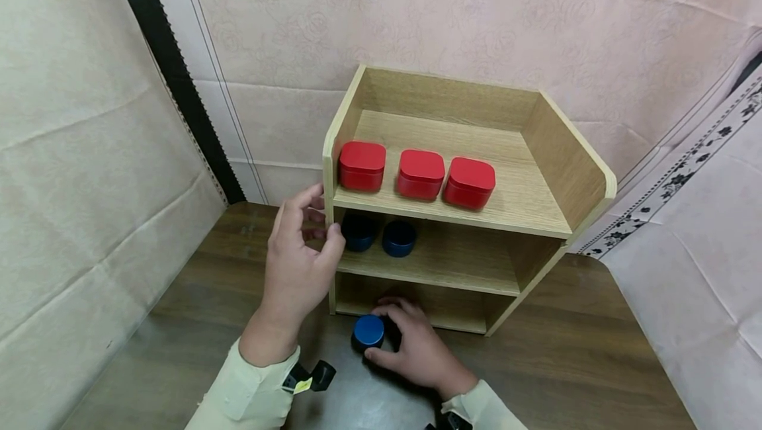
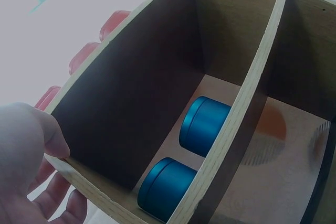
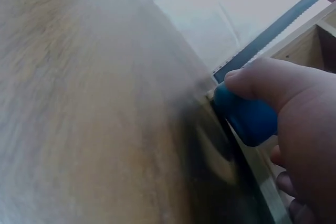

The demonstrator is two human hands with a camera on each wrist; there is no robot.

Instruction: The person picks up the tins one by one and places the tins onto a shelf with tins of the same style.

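Note:
My left hand (image 1: 300, 255) is at the left side panel of a wooden shelf unit (image 1: 550, 215). It grips that panel's front edge, thumb (image 2: 56, 139) on the front and the other fingers (image 2: 55, 195) along the outside. Low in front of the unit, my right hand (image 1: 412, 343) holds a round blue tin (image 1: 368, 331) between thumb and fingers. In the right wrist view the thumb lies over the blue tin (image 3: 251, 116), near the bottom shelf's front edge. Two more blue tins (image 1: 399, 238) (image 2: 167, 188) stand side by side at the left of the middle shelf.
Three red rounded boxes (image 1: 421, 174) stand in a row along the front of the top shelf. The unit stands on a dark wooden table (image 1: 586, 344). Light patterned cloth (image 1: 286, 33) hangs behind it and at both sides.

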